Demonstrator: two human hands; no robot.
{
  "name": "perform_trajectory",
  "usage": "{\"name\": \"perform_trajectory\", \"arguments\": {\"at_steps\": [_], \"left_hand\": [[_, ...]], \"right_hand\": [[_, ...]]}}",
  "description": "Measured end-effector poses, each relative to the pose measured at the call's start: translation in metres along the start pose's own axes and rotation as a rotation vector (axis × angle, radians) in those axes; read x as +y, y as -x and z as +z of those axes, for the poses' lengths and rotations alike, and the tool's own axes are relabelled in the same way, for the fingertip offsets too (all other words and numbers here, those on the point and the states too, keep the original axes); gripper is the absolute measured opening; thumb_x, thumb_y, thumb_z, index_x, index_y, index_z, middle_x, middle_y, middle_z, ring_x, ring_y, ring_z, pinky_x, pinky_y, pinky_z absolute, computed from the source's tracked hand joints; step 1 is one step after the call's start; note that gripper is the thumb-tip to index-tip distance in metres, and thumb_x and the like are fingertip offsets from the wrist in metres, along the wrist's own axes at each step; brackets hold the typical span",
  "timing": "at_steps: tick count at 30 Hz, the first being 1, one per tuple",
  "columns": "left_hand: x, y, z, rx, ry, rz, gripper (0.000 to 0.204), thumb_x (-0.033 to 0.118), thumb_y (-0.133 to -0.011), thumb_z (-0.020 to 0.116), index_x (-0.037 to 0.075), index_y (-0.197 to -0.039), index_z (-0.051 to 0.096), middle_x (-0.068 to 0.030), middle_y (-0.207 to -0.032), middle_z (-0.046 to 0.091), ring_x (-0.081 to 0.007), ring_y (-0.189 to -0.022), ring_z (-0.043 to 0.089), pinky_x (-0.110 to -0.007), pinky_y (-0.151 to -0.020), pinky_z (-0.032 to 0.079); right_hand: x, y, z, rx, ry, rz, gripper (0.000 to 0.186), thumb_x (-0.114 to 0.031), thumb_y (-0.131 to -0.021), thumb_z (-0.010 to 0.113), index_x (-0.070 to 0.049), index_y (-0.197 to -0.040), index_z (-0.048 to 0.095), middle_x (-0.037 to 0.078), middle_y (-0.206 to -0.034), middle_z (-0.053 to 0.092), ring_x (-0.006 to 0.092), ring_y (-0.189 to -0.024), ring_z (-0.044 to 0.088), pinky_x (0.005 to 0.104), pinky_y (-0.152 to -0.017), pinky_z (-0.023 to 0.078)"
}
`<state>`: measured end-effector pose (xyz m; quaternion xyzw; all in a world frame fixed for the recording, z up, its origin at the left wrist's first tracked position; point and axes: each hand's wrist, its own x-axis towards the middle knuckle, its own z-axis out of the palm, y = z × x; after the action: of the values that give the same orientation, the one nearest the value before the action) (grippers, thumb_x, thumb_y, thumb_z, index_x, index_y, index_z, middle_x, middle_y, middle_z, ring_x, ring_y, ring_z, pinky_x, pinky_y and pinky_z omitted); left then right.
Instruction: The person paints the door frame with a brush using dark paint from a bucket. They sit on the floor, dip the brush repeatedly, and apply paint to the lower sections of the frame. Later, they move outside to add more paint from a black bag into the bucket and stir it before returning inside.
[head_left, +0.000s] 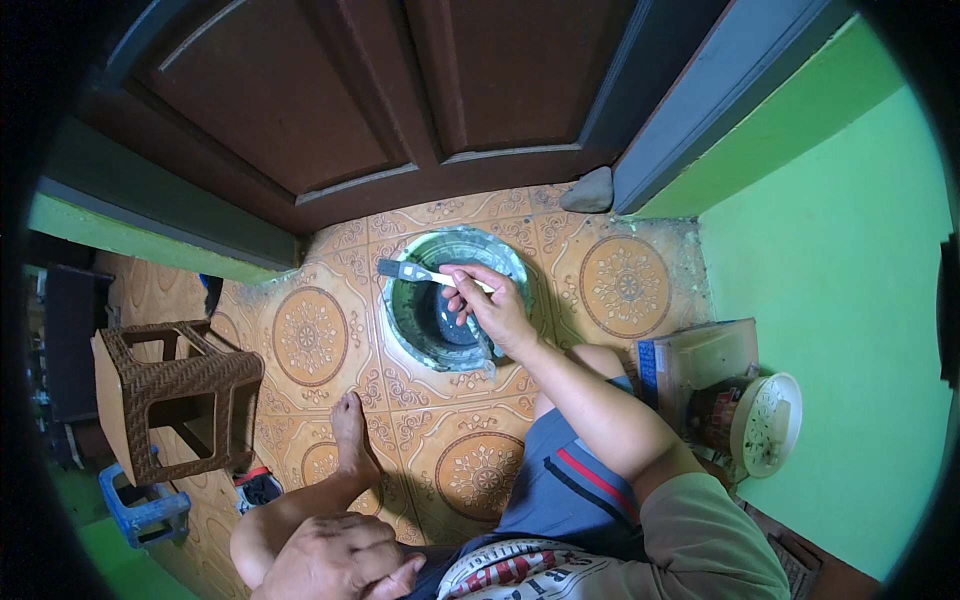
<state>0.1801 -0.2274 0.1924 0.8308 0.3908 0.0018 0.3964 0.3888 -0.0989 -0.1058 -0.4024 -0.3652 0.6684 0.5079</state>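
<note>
My right hand [487,305] is closed on the pale handle of a paintbrush [404,271], held level with its dark bristles pointing left. It is over a round, paint-smeared bucket [415,340] standing on the tiled floor. The bucket's inside is stained green and grey, with something dark in the bottom. My left hand [350,555] is low at the bottom edge by my bent left leg, its fingers curled over the knee and partly hidden.
A brown door [510,75] with grey frame, a grey stone [589,191] at its foot. Left: a brown woven-pattern stool [120,400], a blue stool [140,510]. Right: a green wall [830,250], cardboard box [700,345] and container with white lid [770,420].
</note>
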Motion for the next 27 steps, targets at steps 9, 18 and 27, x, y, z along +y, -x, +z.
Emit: {"name": "perform_trajectory", "arguments": {"at_steps": [9,18,27], "left_hand": [[-0.033,-0.010,-0.001,0.007,0.228,0.119,0.010,0.011,-0.074,0.072,0.003,-0.074,0.065,-0.0100,-0.075,0.056,-0.0297,-0.076,0.060,-0.040,-0.073,0.051],[-0.104,-0.039,-0.003,0.058,-0.068,0.111,0.010,0.012,-0.075,0.071,0.004,-0.077,0.066,-0.0102,-0.077,0.057,-0.0300,-0.078,0.060,-0.042,-0.077,0.051],[-0.156,-0.075,-0.014,0.114,-0.290,0.081,0.010,0.014,-0.076,0.070,0.004,-0.079,0.067,-0.0103,-0.079,0.058,-0.0302,-0.080,0.061,-0.044,-0.080,0.050]], "right_hand": [[0.027,-0.017,0.022,-0.061,-0.012,0.041,0.032,-0.025,-0.104,0.055,-0.002,-0.124,0.065,0.006,-0.092,0.065,0.0078,-0.077,0.061,0.0212,-0.060,0.053],[0.039,-0.029,0.037,-0.042,0.003,0.052,0.034,-0.024,-0.104,0.054,0.001,-0.125,0.063,0.007,-0.093,0.066,0.0088,-0.078,0.061,0.0226,-0.062,0.054],[0.046,-0.033,0.037,0.011,0.012,0.065,0.032,-0.026,-0.104,0.055,-0.002,-0.123,0.066,0.005,-0.089,0.065,0.0070,-0.074,0.060,0.0209,-0.061,0.052]]}}
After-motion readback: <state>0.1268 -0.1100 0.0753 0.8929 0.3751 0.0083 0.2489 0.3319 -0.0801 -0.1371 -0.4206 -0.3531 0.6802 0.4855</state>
